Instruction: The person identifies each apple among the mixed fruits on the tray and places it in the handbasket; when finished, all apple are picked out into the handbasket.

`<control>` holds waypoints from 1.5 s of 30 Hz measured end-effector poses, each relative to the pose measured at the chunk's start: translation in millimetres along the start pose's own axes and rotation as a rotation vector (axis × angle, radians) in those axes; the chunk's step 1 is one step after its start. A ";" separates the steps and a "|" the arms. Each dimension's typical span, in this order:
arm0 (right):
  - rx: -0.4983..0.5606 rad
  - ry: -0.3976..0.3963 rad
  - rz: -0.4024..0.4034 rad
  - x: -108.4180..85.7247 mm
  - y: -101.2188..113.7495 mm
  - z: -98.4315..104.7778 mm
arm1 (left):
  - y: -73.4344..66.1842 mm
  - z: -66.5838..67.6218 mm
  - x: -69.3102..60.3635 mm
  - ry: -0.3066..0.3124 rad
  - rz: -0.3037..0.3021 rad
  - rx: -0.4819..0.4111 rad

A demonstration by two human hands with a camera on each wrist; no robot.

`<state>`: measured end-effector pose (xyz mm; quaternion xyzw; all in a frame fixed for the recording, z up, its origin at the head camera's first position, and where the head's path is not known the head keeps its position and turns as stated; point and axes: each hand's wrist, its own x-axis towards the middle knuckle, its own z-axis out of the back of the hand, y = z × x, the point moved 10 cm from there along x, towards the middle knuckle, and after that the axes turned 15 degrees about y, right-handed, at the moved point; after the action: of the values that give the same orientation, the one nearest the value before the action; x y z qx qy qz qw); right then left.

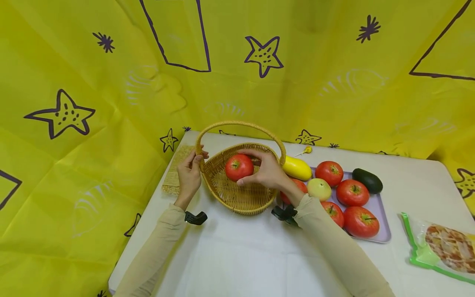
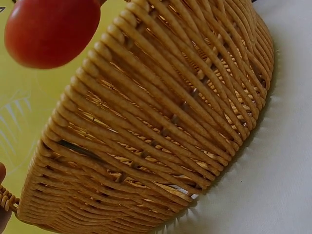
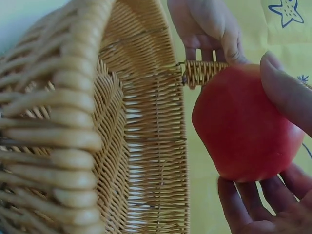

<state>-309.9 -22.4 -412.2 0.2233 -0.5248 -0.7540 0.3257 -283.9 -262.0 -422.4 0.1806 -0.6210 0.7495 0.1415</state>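
Observation:
A wicker basket (image 1: 241, 202) with a tall arched handle stands on the white table. My left hand (image 1: 189, 175) grips the handle near its left base, fingers curled round it; the right wrist view shows the same left hand (image 3: 207, 24) there. Over the basket's opening my right hand (image 1: 268, 170) holds a red apple (image 1: 237, 168) between thumb and fingers. From the right wrist, the apple (image 3: 243, 124) appears above the rim, apart from the wicker. The left wrist view has the basket's woven side (image 2: 146, 122) close up, with the apple (image 2: 51, 31) beyond the rim.
Right of the basket, a lilac tray (image 1: 384, 231) bears several red apples (image 1: 352, 192), a pale green round fruit (image 1: 319, 189) and a dark green oblong vegetable (image 1: 367, 180). A yellow oblong item (image 1: 297, 168) touches its corner. A food bag (image 1: 445, 247) lies far right; yellow cloth (image 1: 230, 90) hangs behind.

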 end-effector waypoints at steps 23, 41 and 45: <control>-0.069 0.006 -0.100 41.0 -21.9 8.3 | -0.1 0.0 1.3 0.005 0.004 0.042; -0.127 0.026 -0.218 61.7 -36.6 3.5 | 1.1 0.4 0.4 0.000 0.008 0.014; -0.131 0.015 -0.234 63.6 -42.1 4.0 | 1.1 0.0 0.3 0.002 0.015 0.012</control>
<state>-367.2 -55.9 -449.9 0.2669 -0.4422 -0.8179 0.2534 -284.6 -262.2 -423.2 0.1759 -0.6177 0.7544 0.1353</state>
